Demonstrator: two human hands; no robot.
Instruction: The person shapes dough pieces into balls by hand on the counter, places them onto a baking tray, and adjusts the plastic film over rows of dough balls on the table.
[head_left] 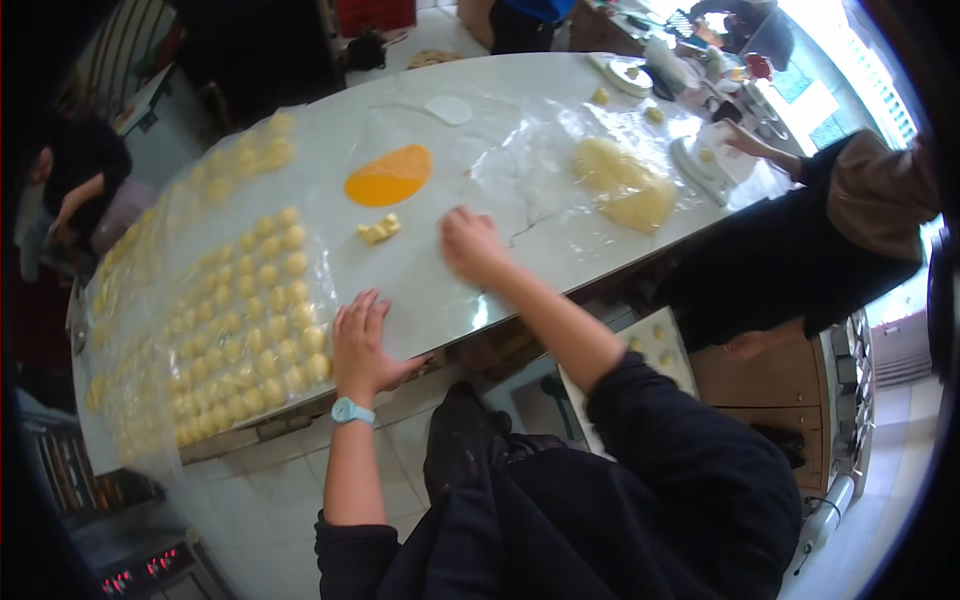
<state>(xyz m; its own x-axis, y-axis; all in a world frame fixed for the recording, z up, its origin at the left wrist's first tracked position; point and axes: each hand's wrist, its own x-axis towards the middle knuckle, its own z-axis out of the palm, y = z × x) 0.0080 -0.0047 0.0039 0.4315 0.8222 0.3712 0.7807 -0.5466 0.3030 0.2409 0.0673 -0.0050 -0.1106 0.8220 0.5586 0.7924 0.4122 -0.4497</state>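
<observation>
My left hand (362, 345) lies at the table's near edge with its fingers spread, a light blue watch (351, 411) on its wrist. My right hand (472, 245) is curled down onto the white tabletop (420, 285); whatever may be under the fingers is hidden. Between and beyond my hands sits a small cluster of pale yellow dough pieces (378, 231). Past it lies a flat orange oval scraper (388, 176). To the left, rows of dough balls (255, 310) rest beneath clear plastic sheeting.
Toward the right a large dough lump (625, 185) lies under plastic. Beside it a co-worker's hand (742, 138) is at a white scale (705, 160). A white scraper (448, 110) lies at the far side. Below the table's right edge is a tray (655, 350) with dough pieces.
</observation>
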